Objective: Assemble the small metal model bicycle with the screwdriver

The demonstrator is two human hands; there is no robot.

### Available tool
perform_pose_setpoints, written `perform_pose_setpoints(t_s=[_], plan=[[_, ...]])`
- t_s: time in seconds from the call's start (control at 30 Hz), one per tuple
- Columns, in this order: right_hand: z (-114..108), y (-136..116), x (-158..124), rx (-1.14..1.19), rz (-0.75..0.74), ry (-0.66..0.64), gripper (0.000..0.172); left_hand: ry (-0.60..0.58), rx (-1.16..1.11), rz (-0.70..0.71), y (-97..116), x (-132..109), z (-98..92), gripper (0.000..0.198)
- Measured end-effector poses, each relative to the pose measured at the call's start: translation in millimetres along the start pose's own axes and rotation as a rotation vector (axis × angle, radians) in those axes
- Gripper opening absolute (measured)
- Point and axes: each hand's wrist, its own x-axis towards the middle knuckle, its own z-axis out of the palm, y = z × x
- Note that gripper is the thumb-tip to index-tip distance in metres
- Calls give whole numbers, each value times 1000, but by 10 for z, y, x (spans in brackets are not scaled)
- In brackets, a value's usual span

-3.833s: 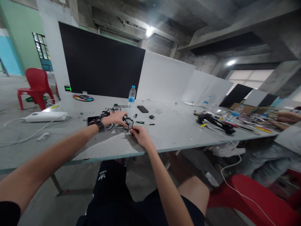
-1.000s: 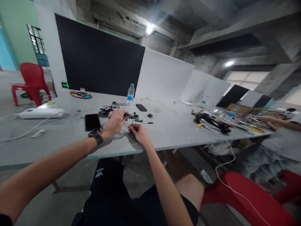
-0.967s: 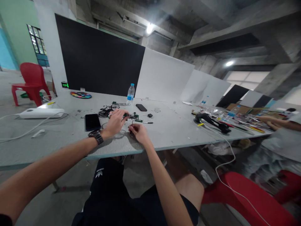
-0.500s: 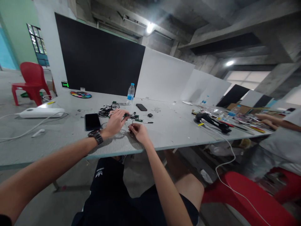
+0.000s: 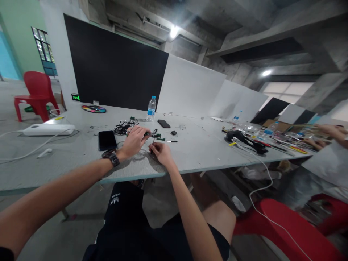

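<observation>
My left hand (image 5: pixel 135 139) is closed around a small green and silver model part (image 5: pixel 153 134), held just above the table. My right hand (image 5: pixel 161 152) pinches a thin, dark tool like a small screwdriver, its slim shaft pointing up at the underside of the part; the fingers hide most of it. Just beyond my left hand stands a small black model bicycle (image 5: pixel 125 127). A thin rod with a dark end (image 5: pixel 172 141) lies right of the part. Left of my wrist lies a black phone (image 5: pixel 107 140).
A water bottle (image 5: pixel 151 108), a second phone (image 5: pixel 164 123) and a small black object (image 5: pixel 173 133) are farther back. A white power strip (image 5: pixel 49 129) lies left. Rightward are a black clamp-like device (image 5: pixel 246 141), scattered tools and a co-worker's hand (image 5: pixel 327 130).
The part in my left hand has tilted slightly; both my hands stay nearly in place. At the far right, the co-worker's arm has moved up.
</observation>
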Motion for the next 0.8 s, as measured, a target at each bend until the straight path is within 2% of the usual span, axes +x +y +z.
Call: perform_pose_setpoints(t_s=[0.4,0.63,0.8], plan=[[29,67,11,118,-8,-2,27,-6,35,58,-37,-14,19,13],[25,20,-10,136,53,10,14,-9,48,25,-42,-30,43,13],[32,26,-9,125,49,35,19,-36,17,63,-53,-50,30,13]])
